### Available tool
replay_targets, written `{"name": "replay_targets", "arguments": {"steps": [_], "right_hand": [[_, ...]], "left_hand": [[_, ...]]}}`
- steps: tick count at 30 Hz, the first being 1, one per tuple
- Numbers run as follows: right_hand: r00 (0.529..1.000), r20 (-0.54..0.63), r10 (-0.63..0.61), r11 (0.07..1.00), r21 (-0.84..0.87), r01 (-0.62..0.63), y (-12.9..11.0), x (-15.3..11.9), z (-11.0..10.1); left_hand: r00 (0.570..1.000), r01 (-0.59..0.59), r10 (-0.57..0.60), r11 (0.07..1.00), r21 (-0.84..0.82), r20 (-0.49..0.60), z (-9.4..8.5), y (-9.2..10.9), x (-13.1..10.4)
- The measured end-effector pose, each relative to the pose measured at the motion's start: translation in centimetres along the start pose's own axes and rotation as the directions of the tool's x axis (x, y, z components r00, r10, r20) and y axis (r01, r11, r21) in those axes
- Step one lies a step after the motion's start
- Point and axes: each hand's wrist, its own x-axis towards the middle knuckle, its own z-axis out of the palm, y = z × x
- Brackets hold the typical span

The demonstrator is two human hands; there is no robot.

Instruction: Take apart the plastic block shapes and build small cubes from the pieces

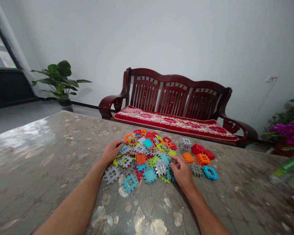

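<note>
A loose pile of flat interlocking building tiles in several colours lies between my hands. My left hand rests at the pile's left edge, fingers stretched out over grey and blue tiles, with nothing visibly held. At the right edge is my right hand, its thumb and index finger bent but apart, close to a light blue tile. A grey window tile lies just left of it. Nearer to me are a teal window tile and a solid blue tile. An orange tile sits mid-pile.
Right of the pile stand small groups sorted by colour: grey, red, orange, dark grey and blue. A wooden bench stands beyond the patterned table. A green-and-clear package is at far right.
</note>
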Motion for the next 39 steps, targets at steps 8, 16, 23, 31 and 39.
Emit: {"name": "replay_targets", "arguments": {"steps": [8, 16, 23, 31, 39], "right_hand": [[0.998, 0.068, -0.019, 0.997, -0.071, 0.024, -1.1, -1.2, 0.8], [0.99, 0.111, -0.089, 0.993, 0.082, 0.08, -2.9, -2.3, 3.1], [0.993, 0.049, -0.11, 0.989, 0.107, 0.104, -3.2, -1.3, 2.7], [0.991, -0.088, -0.102, 0.978, -0.19, 0.084, 1.1, 1.4, 1.9], [0.997, 0.053, -0.053, 0.967, -0.247, 0.064, 1.4, 0.7, 3.1]], "left_hand": [[1.0, -0.004, 0.003, 1.0, 0.011, 0.005, -0.1, 0.0, 0.0], [1.0, -0.012, 0.013, 1.0, 0.023, -0.019, -0.1, 0.3, -0.1], [1.0, -0.013, 0.013, 1.0, 0.016, -0.017, -0.1, 0.2, -0.1], [1.0, -0.017, 0.017, 1.0, -0.002, -0.026, 0.1, 0.0, 0.1], [1.0, 0.002, -0.002, 1.0, 0.02, -0.019, 0.0, 0.2, 0.1]]}}
